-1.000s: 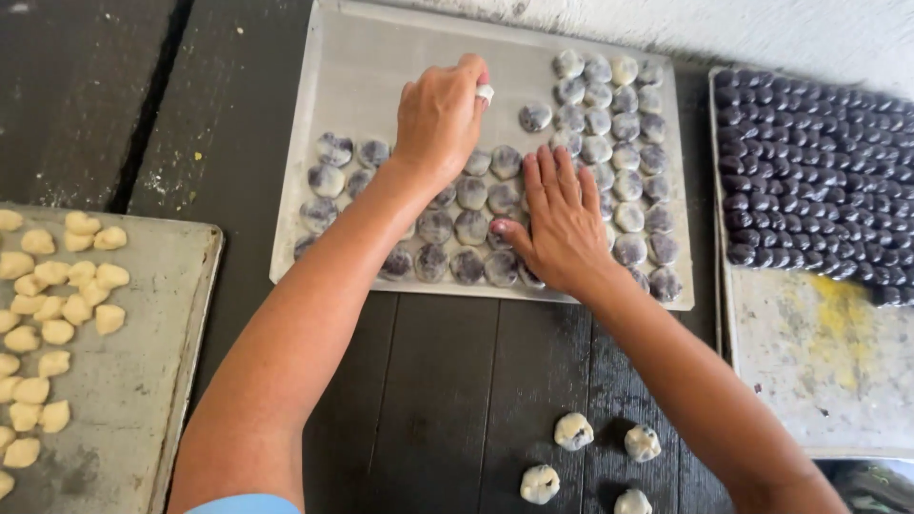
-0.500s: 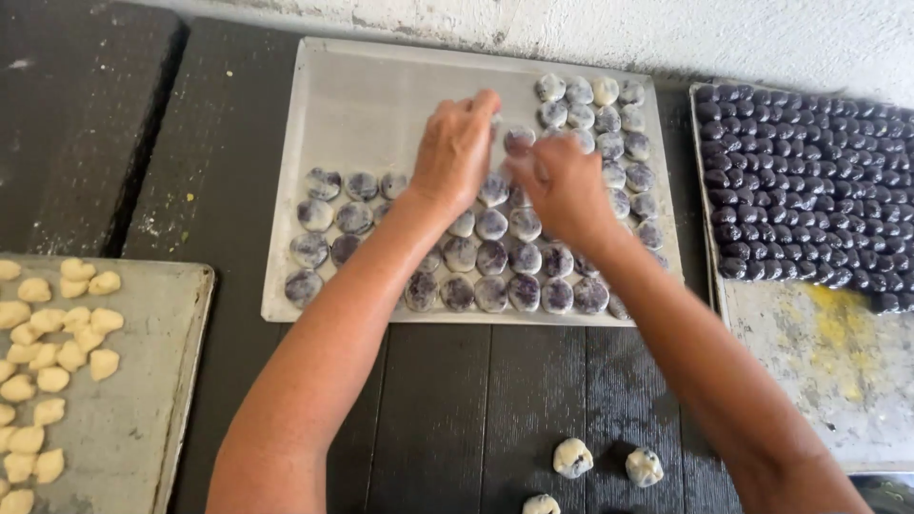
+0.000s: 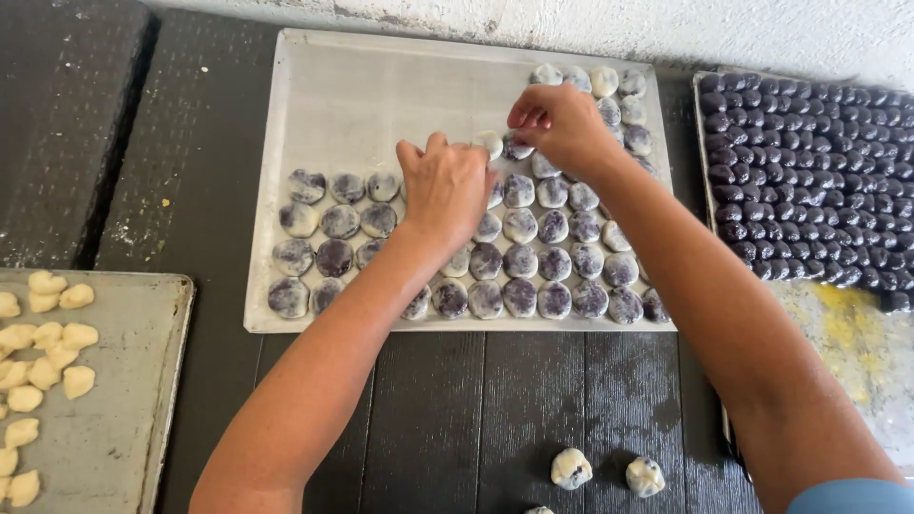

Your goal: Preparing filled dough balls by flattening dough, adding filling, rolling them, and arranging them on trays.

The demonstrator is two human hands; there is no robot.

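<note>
A pale dough disc (image 3: 490, 143) lay at the open edge of the filled rows, directly between the two hands and just past the left fingertips. The left hand (image 3: 446, 186) rested flat, fingers together, over the discs beneath it, touching that disc. The right hand (image 3: 562, 124) was slightly farther up the tray (image 3: 381, 86), fingers curled in a pinch on a neighbouring disc (image 3: 519, 148). Loose dough balls (image 3: 571, 468) sat on the bench (image 3: 476, 409), near the elbows.

A dark wooden table (image 3: 476, 419) of long planks fills the scene, with narrow gaps between the planks. At the far edge stands a rough white wall (image 3: 666, 29). The light is soft and even.
</note>
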